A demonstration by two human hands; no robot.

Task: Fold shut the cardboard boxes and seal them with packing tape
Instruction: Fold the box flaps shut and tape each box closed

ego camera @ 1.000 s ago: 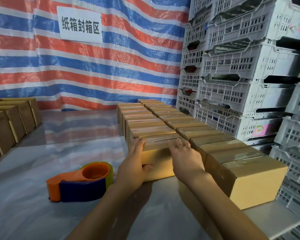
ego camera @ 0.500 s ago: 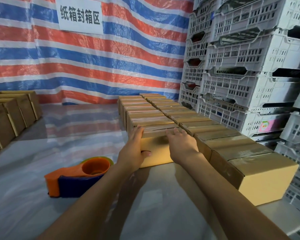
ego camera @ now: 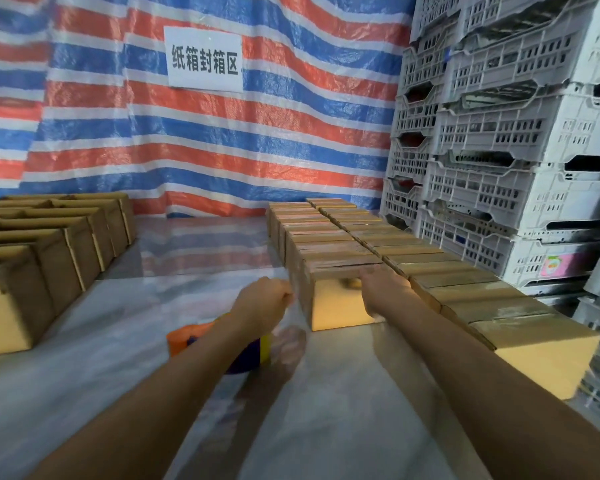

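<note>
Cardboard box (ego camera: pixel 340 308) in hand: centre frame, near end of the left taped row, flaps down, tape strip glossy along its top seam.

Nearest: both forearms reach in from the bottom edge over the plastic-covered table (ego camera: pixel 326 420).

Tape dispenser (ego camera: pixel 187 337), orange and blue, lower centre-left on the table. It is half hidden behind the left forearm and not held.

Left hand (ego camera: pixel 260 301), centre-left. Half a second ago it cupped the box's left side; now it is off the box, just beside it. Fingers are curled in with nothing visible in them. It is motion-blurred, so this is a moderate read.

Right hand (ego camera: pixel 383 287), centre. It was spread on the lid earlier; now it sits at the top front edge, fingers laid flat over the lid, touching rather than clutching.

Judgement: the box looks pushed home against its row and finished, since the left hand has let go. That hand is near the dispenser, so the next box is likely up.

Behind: two sealed rows (ego camera: pixel 329 223) run back toward the upper centre.

Left edge, mid-height: unsealed boxes (ego camera: pixel 49 237), tops open, well apart from the sealed rows. These are the supply for the remaining work.

Far: striped tarp (ego camera: pixel 222 133) carrying a white sign (ego camera: pixel 205 58).

Right side: grey crates (ego camera: pixel 516 150), stacked.
</note>
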